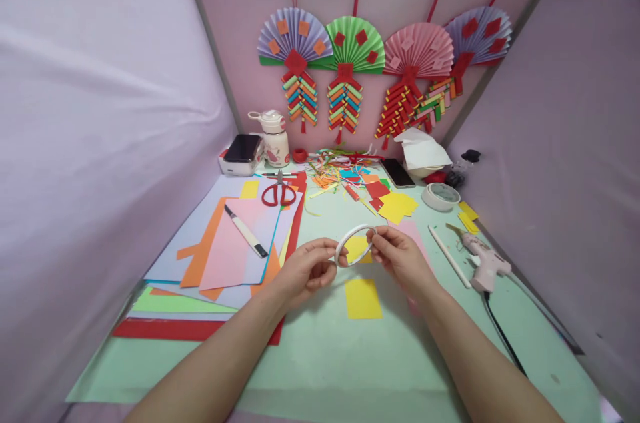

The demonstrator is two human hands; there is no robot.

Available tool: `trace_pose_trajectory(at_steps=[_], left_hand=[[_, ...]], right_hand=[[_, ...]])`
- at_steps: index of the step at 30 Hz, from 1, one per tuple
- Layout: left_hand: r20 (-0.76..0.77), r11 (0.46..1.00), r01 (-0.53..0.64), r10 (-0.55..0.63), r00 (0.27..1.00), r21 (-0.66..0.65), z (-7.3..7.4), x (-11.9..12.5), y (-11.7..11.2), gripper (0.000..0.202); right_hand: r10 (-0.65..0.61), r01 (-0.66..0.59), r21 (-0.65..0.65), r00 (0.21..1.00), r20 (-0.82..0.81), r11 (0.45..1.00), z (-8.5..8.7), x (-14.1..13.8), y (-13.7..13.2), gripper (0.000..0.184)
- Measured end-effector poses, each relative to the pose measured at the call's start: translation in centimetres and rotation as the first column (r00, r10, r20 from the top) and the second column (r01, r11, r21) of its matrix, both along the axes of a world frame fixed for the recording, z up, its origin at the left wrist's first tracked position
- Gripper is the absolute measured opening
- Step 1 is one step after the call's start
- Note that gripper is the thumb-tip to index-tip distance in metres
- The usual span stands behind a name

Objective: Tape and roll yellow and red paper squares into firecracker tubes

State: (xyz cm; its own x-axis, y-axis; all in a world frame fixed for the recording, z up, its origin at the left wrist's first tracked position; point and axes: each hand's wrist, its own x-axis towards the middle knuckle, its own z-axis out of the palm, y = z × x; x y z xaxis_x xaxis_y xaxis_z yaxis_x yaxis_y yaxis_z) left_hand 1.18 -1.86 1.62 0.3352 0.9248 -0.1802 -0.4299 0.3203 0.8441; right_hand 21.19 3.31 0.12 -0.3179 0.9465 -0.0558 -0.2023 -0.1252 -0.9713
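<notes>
Between my two hands, above the table, is a narrow roll of white tape (pixel 356 230) tilted on its edge. My left hand (pixel 311 268) grips its left side, fingers curled at the rim. On the right side, the fingertips of my right hand (pixel 397 253) pinch the roll. A yellow paper piece (pixel 363 298) lies flat just below the hands, and another yellow piece (pixel 360 248) shows through the ring. Partly hidden by my right hand and forearm is a pink paper strip (pixel 411 234).
Left are stacked coloured papers (pixel 227 236), a utility knife (pixel 246 231) and red-handled scissors (pixel 279 193). Paper scraps (pixel 340 173), a phone (pixel 397 172) and a wide tape roll (pixel 441 196) lie behind. A corded glue gun (pixel 485 263) sits right. Paper fans (pixel 355 43) hang at the back.
</notes>
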Motion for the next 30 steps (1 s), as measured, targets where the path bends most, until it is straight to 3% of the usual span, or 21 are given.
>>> trace_pose_trajectory(at_steps=[8, 14, 18, 26, 28, 30], left_hand=[[0.111, 0.999, -0.012, 0.016, 0.994, -0.033, -0.2, -0.1, 0.1, 0.018], [0.199, 0.994, -0.092, 0.102, 0.975, -0.062, -0.2, 0.2, 0.3, 0.016], [0.240, 0.977, -0.149, 0.184, 0.953, -0.154, -0.5, 0.4, 0.4, 0.017], [0.287, 0.965, -0.163, 0.218, 0.933, -0.204, -1.0, 1.1, 0.2, 0.016], [0.260, 0.963, -0.162, 0.216, 0.941, -0.215, -1.1, 1.4, 0.0, 0.018], [0.235, 0.963, -0.169, 0.218, 0.947, -0.212, -1.1, 1.6, 0.0, 0.020]], right_hand=[[0.020, -0.085, -0.308, 0.978, -0.208, 0.948, 0.0, -1.0, -0.7, 0.023], [0.031, -0.178, -0.414, 0.940, -0.339, 0.893, -0.5, -1.9, -1.4, 0.016], [-0.010, -0.186, -0.490, 0.929, -0.370, 0.852, -0.6, -2.6, -2.0, 0.011], [-0.077, -0.175, -0.529, 0.904, -0.421, 0.831, -0.4, -3.2, -2.4, 0.010], [-0.032, -0.194, -0.498, 0.912, -0.409, 0.845, -0.5, -3.2, -2.6, 0.015], [0.090, -0.241, -0.438, 0.937, -0.339, 0.866, -0.7, -3.0, -2.6, 0.020]])
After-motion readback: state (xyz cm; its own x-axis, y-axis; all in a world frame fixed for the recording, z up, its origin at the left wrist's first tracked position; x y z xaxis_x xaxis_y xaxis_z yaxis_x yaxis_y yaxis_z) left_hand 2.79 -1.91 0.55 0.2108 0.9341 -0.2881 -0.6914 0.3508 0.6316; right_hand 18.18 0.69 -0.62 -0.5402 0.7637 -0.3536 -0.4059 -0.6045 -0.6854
